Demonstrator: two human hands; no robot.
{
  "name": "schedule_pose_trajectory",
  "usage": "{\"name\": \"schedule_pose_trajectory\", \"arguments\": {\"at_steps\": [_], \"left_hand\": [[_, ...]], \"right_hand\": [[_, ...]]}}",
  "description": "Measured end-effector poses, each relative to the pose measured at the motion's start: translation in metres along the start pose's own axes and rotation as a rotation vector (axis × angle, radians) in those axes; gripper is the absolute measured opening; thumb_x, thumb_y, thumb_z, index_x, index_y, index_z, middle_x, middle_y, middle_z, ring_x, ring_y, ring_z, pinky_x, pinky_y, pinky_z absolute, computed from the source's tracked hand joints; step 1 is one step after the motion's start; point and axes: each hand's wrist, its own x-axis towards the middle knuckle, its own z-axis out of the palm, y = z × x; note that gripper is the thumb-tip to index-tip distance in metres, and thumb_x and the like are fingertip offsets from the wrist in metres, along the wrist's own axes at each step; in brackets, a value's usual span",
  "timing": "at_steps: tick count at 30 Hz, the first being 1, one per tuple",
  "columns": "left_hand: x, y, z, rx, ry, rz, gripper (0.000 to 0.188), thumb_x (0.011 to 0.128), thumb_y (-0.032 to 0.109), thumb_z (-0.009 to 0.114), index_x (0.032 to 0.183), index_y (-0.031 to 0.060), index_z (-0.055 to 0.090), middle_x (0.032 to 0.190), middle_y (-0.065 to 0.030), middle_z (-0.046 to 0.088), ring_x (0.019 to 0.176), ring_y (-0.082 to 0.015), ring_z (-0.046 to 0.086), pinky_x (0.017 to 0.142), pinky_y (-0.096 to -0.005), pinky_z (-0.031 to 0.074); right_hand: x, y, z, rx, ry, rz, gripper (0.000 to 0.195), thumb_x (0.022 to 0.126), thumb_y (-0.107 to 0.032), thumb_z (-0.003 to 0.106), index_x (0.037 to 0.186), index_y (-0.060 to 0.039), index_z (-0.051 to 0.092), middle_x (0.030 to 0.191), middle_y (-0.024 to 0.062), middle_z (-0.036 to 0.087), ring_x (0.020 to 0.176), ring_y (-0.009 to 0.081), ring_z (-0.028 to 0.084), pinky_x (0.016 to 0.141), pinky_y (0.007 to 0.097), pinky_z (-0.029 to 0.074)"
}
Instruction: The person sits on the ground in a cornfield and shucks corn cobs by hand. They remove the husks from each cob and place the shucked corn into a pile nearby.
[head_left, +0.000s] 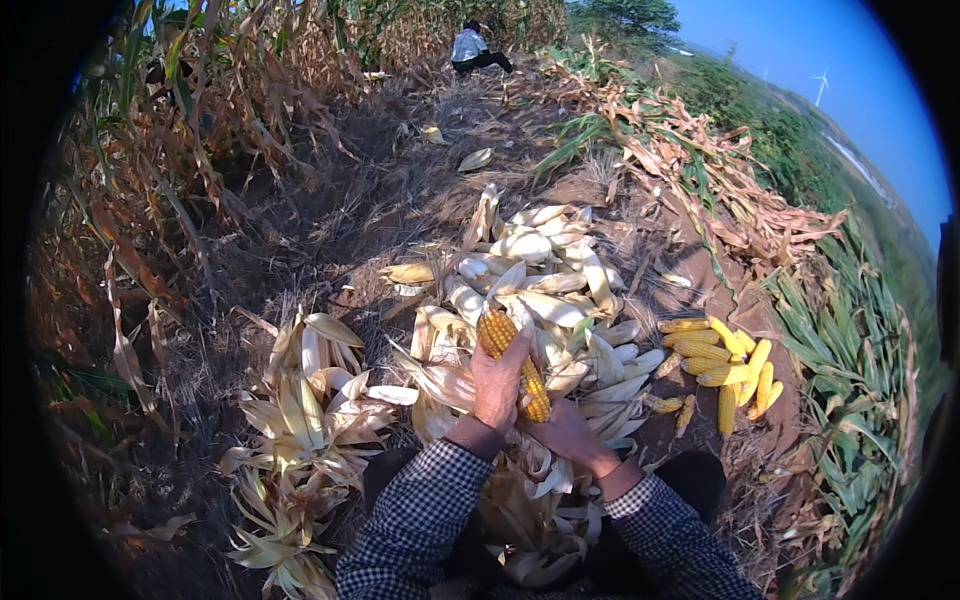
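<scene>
A yellow ear of corn, its kernels bare, slants between my two hands in the middle of the view. My left hand is wrapped around its middle, thumb across the kernels. At the lower end, my right hand grips the butt, where pale husk hangs below; its fingertips are partly hidden. Directly beyond my hands lies a heap of unhusked corn ears in pale dry husks. To the right, several husked yellow ears are piled on bare soil.
Stripped husks lie in a pile at left. Standing dry corn stalks line the left side. Cut stalks and green leaves run along the right. A person sits on the ground far ahead. Stray ears lie on the straw-strewn soil.
</scene>
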Motion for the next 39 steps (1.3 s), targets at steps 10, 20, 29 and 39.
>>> {"name": "schedule_pose_trajectory", "arguments": {"at_steps": [10,20,29,39], "left_hand": [[0.008,0.017,-0.01,-0.024,-0.21,-0.35,0.023,0.089,0.022,0.07,0.092,0.0038,0.057,0.069,-0.0059,0.06,0.052,-0.0161,0.061,0.045,-0.0296,0.052],[0.021,0.046,-0.029,-0.216,0.036,-0.087,0.033,0.091,0.034,0.065,0.1,0.0036,0.054,0.077,-0.0073,0.059,0.066,-0.0195,0.062,0.061,-0.0341,0.055],[0.02,0.043,-0.036,-0.181,0.033,-0.077,0.028,0.093,0.03,0.061,0.104,0.0052,0.056,0.086,-0.0055,0.06,0.081,-0.0202,0.062,0.071,-0.0342,0.051],[-0.017,-0.047,0.003,0.321,-0.259,-0.331,0.034,0.092,0.014,0.065,0.12,-0.0009,0.051,0.096,-0.0054,0.061,0.079,-0.0135,0.06,0.069,-0.0274,0.052]], "right_hand": [[-0.007,-0.01,-0.01,-0.438,-0.107,-0.181,0.034,0.088,-0.031,0.061,0.102,-0.0004,0.062,0.089,0.0232,0.066,0.083,0.0429,0.064,0.072,0.0471,0.051],[-0.048,0.067,0.06,-0.668,-0.756,-0.051,0.034,0.088,-0.028,0.055,0.105,0.0001,0.064,0.093,0.023,0.067,0.087,0.0392,0.066,0.078,0.0464,0.052],[-0.008,0.026,-0.041,-0.044,-0.345,-0.051,0.082,0.082,-0.035,0.071,0.146,-0.0008,0.034,0.146,0.0177,0.043,0.134,0.027,0.044,0.109,0.0361,0.038],[-0.017,0.047,0.001,0.541,0.181,0.236,0.061,0.086,-0.034,0.07,0.127,0.0065,0.049,0.108,0.0114,0.062,0.098,0.0179,0.06,0.084,0.0334,0.049]]}}
